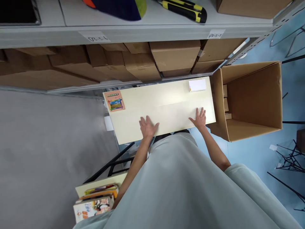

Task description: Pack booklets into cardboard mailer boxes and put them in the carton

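A long cream-coloured board (166, 113) lies in front of me like a tabletop. My left hand (147, 128) rests on its near edge, left of the middle, with fingers spread and nothing in them. Near the board's right end, my right hand (199, 119) also lies with its fingers apart, holding nothing. A pink booklet or card (115, 101) with a colourful picture lies at the board's far left corner. Toward the far right corner sits a small white box or pad (197, 85), just beyond my right hand.
An open cardboard box (254, 92) holding small brown boxes stands against the board's right end. Shelving (143, 33) across the back carries cardboard boxes and a black-and-yellow utility knife (187, 9). Books (96, 203) stack at lower left. Thin black frames (292, 159) lie on the right floor.
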A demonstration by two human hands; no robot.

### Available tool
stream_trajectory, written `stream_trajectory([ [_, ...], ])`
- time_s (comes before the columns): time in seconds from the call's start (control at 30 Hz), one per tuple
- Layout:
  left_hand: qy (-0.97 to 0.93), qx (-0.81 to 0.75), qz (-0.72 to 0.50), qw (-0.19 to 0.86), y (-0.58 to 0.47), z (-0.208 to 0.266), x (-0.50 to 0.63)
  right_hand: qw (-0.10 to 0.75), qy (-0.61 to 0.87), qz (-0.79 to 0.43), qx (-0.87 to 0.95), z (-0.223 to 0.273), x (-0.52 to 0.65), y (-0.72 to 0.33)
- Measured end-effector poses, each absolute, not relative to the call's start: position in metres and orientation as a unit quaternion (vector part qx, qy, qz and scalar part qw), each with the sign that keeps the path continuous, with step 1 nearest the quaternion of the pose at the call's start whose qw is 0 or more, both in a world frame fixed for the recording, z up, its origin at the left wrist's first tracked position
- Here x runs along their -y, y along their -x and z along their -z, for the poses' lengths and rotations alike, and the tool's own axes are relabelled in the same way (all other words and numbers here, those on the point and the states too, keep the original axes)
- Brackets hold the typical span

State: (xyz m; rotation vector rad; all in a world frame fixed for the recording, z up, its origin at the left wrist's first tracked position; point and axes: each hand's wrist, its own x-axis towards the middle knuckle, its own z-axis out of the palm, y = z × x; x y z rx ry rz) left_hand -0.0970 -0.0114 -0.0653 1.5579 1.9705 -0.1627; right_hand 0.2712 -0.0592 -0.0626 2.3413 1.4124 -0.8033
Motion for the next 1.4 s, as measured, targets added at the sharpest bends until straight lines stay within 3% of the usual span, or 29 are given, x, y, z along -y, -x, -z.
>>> stream_trajectory([
  [0.2, -0.577, -0.735, 0.129, 0.332, 0.079, 0.068, 0.016, 0.136, -0.814, 0.267, -0.498, 0.064, 0.052, -0.259],
  [0.47, -0.565, -0.736, 0.099, 0.36, 0.083, 0.064, 0.018, 0.046, -0.682, 0.285, -0.671, 0.061, 0.008, -0.122],
  [0.73, -0.514, -0.734, -0.127, 0.424, 0.183, 0.076, -0.027, -0.021, -0.564, 0.351, -0.748, 0.055, -0.051, 0.024],
  [0.9, -0.439, -0.802, -0.22, 0.339, 0.272, 0.094, -0.088, -0.033, -0.478, 0.398, -0.782, 0.066, -0.092, 0.099],
  [1.1, -0.403, -0.829, -0.174, 0.346, 0.317, 0.11, -0.14, 0.026, -0.499, 0.424, -0.756, 0.089, -0.111, 0.137],
  [1.3, -0.372, -0.842, -0.181, 0.347, 0.319, 0.099, -0.151, -0.003, -0.523, 0.457, -0.719, 0.093, -0.114, 0.142],
  [1.4, -0.418, -0.808, -0.215, 0.355, 0.309, 0.077, -0.146, -0.07, -0.55, 0.507, -0.66, 0.092, -0.119, 0.132],
])
